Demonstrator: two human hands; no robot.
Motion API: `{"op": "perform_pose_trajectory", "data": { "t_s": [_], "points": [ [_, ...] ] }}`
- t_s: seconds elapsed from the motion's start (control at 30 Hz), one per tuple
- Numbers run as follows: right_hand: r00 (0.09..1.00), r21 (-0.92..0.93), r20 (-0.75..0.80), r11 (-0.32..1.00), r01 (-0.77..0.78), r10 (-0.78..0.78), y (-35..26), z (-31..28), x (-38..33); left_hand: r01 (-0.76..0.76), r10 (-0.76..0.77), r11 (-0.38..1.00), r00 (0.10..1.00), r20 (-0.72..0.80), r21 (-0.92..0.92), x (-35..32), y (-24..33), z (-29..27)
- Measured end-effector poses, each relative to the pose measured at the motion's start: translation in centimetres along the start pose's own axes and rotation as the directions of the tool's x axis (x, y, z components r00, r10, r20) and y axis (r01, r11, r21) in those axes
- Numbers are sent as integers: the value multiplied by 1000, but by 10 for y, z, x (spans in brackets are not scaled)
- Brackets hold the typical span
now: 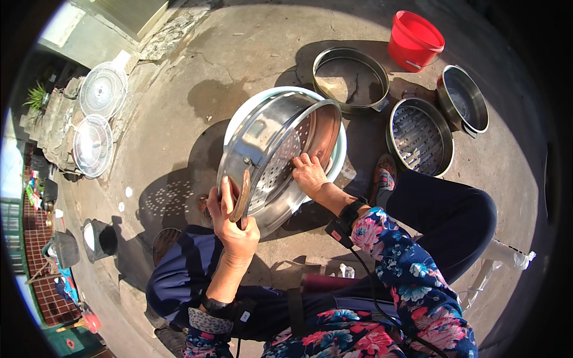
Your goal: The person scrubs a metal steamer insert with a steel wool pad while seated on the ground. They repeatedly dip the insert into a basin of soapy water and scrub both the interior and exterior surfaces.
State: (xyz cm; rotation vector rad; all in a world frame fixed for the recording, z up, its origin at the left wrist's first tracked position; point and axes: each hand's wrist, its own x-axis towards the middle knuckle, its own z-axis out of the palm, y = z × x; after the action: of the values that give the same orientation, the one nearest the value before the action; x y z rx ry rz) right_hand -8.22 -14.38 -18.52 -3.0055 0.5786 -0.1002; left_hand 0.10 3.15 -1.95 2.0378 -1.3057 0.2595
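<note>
A navy, pink-flowered cloth sleeve [412, 268] lies nearest. From the left, the left hand [236, 227] is closed round the curved brown handle [242, 200] of a round, silvery metal steamer pan [280, 161] with a perforated base, tilted over a pale-blue round basin [341, 155]. The right hand [311, 178] reaches inside, fingers bent; whether they pinch anything, I cannot tell. This looks like wiping the inside, calling for a steady left hold.
</note>
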Motion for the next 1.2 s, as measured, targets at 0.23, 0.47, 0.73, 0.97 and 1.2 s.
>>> {"op": "perform_pose_trajectory", "data": {
  "t_s": [0.23,0.47,0.73,0.97,1.2],
  "points": [
    [990,305,131,952,1,-43,-28,-1,-18,31,-34,999,997,-72,-44,-1,-9,-1],
    [999,-2,-14,999,-42,42,7,-3,-9,-10,9,1000,1000,-24,-16,-1,3,2],
    [997,94,1,993,79,-79,1,8,-16,16,-16,1000,1000,-18,0,5,4,1],
    [977,43,-144,987,-153,157,14,6,2,-64,64,998,998,-9,16,6,8,3],
    [999,744,40,668,-27,-5,-90,12,-18,53,-60,994,995,-76,-93,7,-3,5]
  ]
}}
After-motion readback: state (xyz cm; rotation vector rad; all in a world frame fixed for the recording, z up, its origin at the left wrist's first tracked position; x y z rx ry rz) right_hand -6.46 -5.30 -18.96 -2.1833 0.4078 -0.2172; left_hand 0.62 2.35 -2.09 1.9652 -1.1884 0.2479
